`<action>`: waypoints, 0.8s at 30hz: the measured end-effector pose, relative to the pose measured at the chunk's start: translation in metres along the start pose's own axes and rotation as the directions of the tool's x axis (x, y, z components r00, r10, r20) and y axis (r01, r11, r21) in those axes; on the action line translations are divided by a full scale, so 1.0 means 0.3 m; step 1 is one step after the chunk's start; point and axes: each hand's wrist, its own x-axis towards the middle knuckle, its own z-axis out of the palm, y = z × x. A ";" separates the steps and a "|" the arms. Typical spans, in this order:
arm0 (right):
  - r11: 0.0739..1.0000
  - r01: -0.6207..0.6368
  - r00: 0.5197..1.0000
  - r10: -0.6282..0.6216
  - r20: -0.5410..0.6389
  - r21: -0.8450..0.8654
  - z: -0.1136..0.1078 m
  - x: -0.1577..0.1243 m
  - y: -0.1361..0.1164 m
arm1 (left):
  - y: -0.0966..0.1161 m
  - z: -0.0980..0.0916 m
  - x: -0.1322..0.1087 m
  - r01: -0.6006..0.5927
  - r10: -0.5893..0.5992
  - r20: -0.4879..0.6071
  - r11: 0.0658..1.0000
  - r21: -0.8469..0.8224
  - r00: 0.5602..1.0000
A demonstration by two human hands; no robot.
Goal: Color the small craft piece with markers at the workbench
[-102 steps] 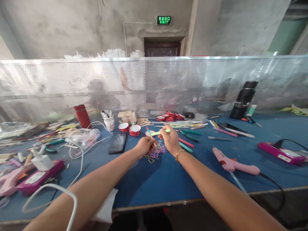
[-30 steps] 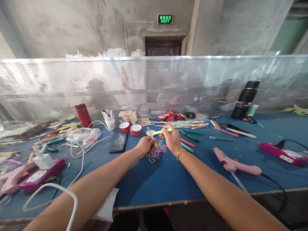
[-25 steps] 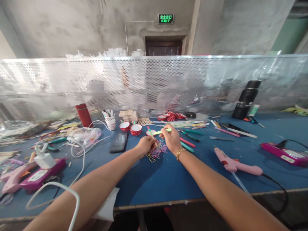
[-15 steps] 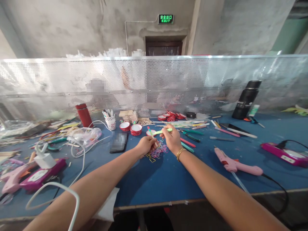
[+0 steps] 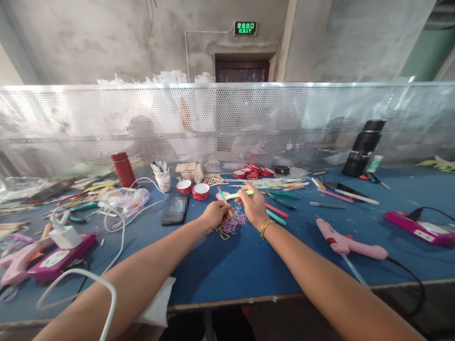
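My right hand (image 5: 253, 206) is closed around a light green stick (image 5: 239, 194) that points left over the blue table (image 5: 227, 270). My left hand (image 5: 214, 215) is closed too, pinching a pink stick (image 5: 222, 195) whose tip rises between both hands. Under my hands lies a small heap of coloured rubber bands (image 5: 234, 223). A gold bracelet sits on my right wrist.
A pink glue gun (image 5: 346, 242) with its cable lies right of my arm, another at far left beside a magenta box (image 5: 59, 258) and white charger. A phone (image 5: 174, 210), red-rimmed cups (image 5: 194, 188), a red flask (image 5: 122, 169), a black flask (image 5: 362, 147) and loose sticks lie before the perforated screen.
Almost nothing differs: both hands stay closed on their sticks over the rubber bands, and the view has shifted only slightly.
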 end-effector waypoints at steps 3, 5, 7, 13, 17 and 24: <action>1.000 -0.012 1.000 0.012 -0.020 -0.013 0.000 0.000 -0.005 | -0.001 -0.001 -0.001 0.000 0.000 -0.001 1.000 0.004 1.000; 1.000 -0.019 0.999 0.018 -0.039 -0.011 -0.002 0.000 -0.010 | -0.002 -0.001 0.000 -0.001 0.001 0.001 1.000 0.011 1.000; 1.000 -0.016 1.000 0.016 -0.023 0.005 -0.002 -0.001 -0.013 | -0.004 -0.001 0.002 -0.002 0.002 0.003 1.000 0.009 1.000; 1.000 -0.011 1.000 0.011 -0.025 -0.007 0.001 -0.001 -0.012 | -0.010 -0.002 0.008 -0.011 0.011 0.007 1.000 0.003 1.000; 1.000 -0.003 1.000 0.003 0.001 0.006 0.003 -0.002 -0.006 | -0.007 -0.001 0.004 -0.015 0.015 0.008 1.000 0.001 1.000; 1.000 -0.004 1.000 0.004 -0.019 0.002 0.004 -0.002 -0.006 | -0.011 -0.001 0.007 -0.016 0.016 0.015 1.000 0.003 1.000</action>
